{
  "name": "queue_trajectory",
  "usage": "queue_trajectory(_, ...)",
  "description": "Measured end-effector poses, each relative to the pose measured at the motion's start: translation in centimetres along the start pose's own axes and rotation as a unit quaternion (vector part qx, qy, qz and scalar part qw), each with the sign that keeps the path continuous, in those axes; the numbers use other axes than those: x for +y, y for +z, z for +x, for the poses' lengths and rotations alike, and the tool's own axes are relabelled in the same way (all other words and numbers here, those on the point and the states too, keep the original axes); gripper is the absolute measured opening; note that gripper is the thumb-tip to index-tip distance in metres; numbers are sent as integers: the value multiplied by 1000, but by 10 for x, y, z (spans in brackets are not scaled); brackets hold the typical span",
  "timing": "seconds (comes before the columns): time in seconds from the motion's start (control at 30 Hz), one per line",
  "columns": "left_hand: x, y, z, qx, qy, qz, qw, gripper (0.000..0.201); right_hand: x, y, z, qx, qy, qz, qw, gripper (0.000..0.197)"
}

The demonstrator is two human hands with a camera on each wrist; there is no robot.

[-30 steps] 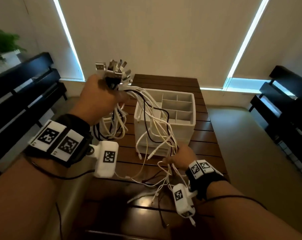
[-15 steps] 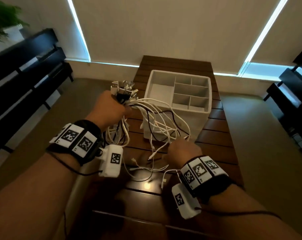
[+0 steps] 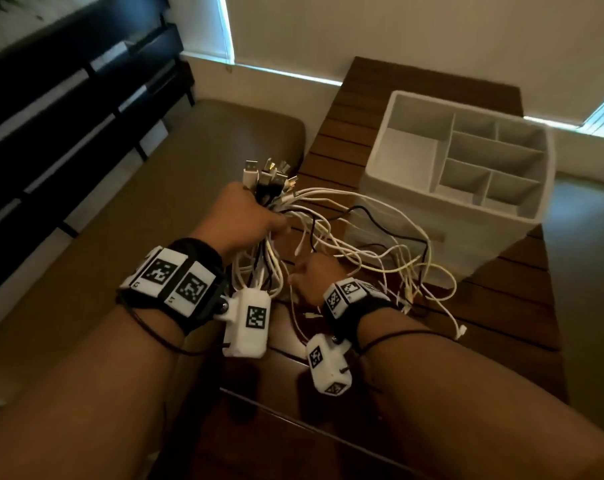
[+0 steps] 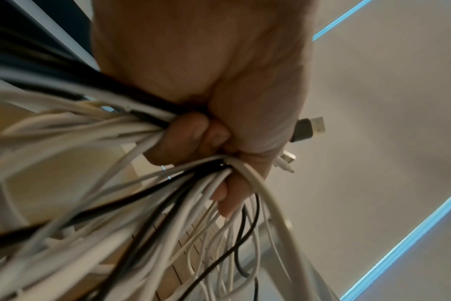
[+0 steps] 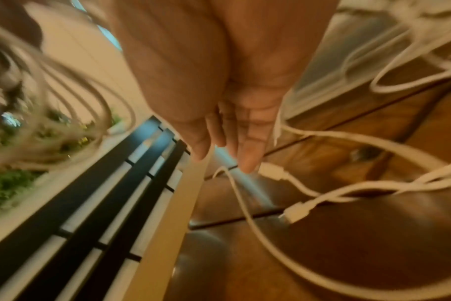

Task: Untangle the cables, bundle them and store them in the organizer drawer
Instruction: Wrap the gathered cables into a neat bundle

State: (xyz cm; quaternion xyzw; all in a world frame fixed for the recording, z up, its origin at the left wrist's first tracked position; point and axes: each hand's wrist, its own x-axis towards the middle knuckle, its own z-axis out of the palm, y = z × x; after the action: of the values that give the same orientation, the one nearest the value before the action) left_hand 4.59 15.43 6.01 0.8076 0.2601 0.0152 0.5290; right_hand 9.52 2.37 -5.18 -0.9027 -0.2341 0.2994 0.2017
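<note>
Table (image 3: 522,292): left hand (image 3: 239,220) fingers (image 4: 183,138) grip cables (image 3: 328,216); right hand (image 5: 219,81) fingers straight, empty.

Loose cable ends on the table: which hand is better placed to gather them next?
The right hand. It is free, fingers straight, just above the loose ends on the table. The left hand is busy gripping the cables by their plugs.
</note>
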Motion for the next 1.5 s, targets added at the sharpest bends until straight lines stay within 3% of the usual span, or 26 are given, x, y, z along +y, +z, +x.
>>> queue_trajectory(0.17, -24, -12, 12, 7, -40, -20, 999, 31, -12, 32, 37, 26, -38, -67, 997, 50)
queue_trajectory(0.27, -36, -16, 15, 8, -61, -37, 997, 36, -7, 40, 44, 35, -53, -131, 989, 42)
queue_trajectory(0.4, -52, -22, 21, 9, -81, -47, 996, 27, -14, 47, 67, -33, -67, -209, 975, 35)
queue_trajectory(0.53, -55, -22, 25, 18, -75, -68, 995, 25, -32, 34, 78, -116, -59, -168, 977, 47)
queue_trajectory(0.6, -53, -20, 27, 12, -67, -65, 996, 25, -39, 30, 82, -114, -65, -132, 983, 51)
queue_trajectory(0.7, -48, -19, 29, 6, -70, -69, 995, 25, -54, 17, 76, -112, -52, 2, 992, 39)
queue_trajectory(0.8, -42, -20, 29, -9, -65, -62, 996, 26, -54, 10, 66, -162, -54, 22, 985, 37)
queue_trajectory(0.9, -31, -22, 24, -19, -37, -31, 999, 27, -29, 5, 42, -204, -27, 72, 976, 12)
queue_trajectory(0.97, -17, -20, 18, -34, -6, -4, 999, 31, -5, -9, 15, -220, -49, 71, 972, 19)
queue_trajectory(1.1, 26, -10, 0, -75, 92, 52, 992, 22, 49, -56, -65, -157, -78, 125, 977, 15)
queue_trajectory(1.2, 72, 2, -16, -99, 170, 107, 975, 20, 86, -80, -113, -59, -58, 101, 991, 21)
queue_trajectory(1.27, 102, 16, -26, -111, 213, 166, 956, 18, 97, -101, -139, 100, -10, 115, 988, 21)
queue_trajectory(1.33, 128, 30, -37, -123, 240, 214, 939, 24, 93, -129, -165, 306, -13, 201, 930, 24)
queue_trajectory(1.37, 139, 38, -44, -129, 249, 232, 931, 26, 86, -144, -181, 373, -40, 238, 896, 37)
queue_trajectory(1.43, 160, 52, -61, -140, 275, 253, 917, 21, 70, -165, -204, 379, -113, 259, 881, 79)
queue_trajectory(1.47, 170, 58, -70, -149, 292, 252, 911, 21, 62, -170, -206, 347, -139, 259, 891, 91)
queue_trajectory(1.5, 180, 63, -78, -160, 306, 244, 906, 22, 56, -173, -204, 318, -160, 254, 899, 88)
